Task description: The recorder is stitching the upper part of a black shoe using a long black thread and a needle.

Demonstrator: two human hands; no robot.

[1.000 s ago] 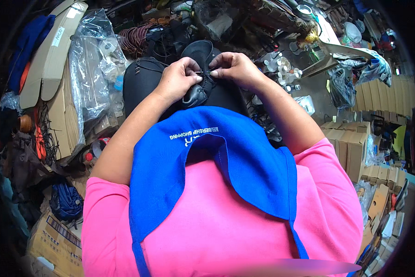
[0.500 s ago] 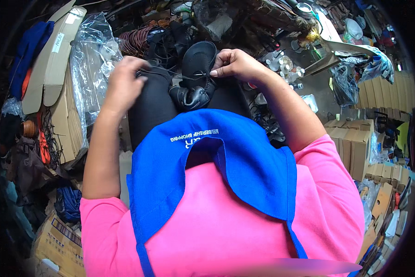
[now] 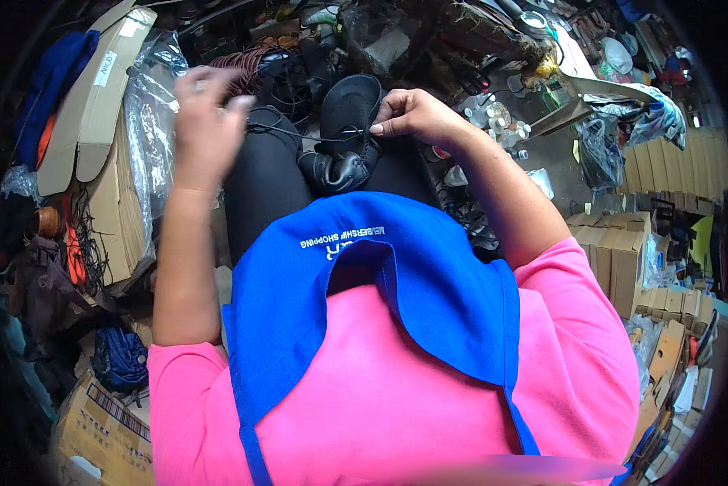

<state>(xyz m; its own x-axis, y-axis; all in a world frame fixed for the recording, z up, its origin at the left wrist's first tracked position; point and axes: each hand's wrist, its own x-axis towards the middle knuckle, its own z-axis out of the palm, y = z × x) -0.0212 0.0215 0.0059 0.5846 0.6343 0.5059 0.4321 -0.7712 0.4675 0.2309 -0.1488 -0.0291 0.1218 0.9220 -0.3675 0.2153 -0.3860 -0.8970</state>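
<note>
A black shoe (image 3: 349,109) rests across my thighs, sole side outward, its shiny toe or upper part bunched toward me. My right hand (image 3: 412,115) is closed in a pinch at the shoe's right edge. From there a thin pale needle-like piece (image 3: 352,131) crosses the shoe; its exact kind is too small to tell. A dark thread (image 3: 276,128) runs from the shoe over my left thigh in a loose loop. My left hand (image 3: 206,121) is raised left of the shoe, blurred, with thumb and fingers apart and nothing visible in it.
Flattened cardboard (image 3: 97,97) and clear plastic sheeting (image 3: 149,134) stand at the left. A coil of reddish cord (image 3: 242,69) lies beyond my knees. Small bottles (image 3: 498,121) sit on the right, with stacked cardboard boxes (image 3: 615,259) nearer me.
My left hand has lifted away from my left thigh, up and to the left, and its fingers have spread. My right hand and the shoe stay nearly in place.
</note>
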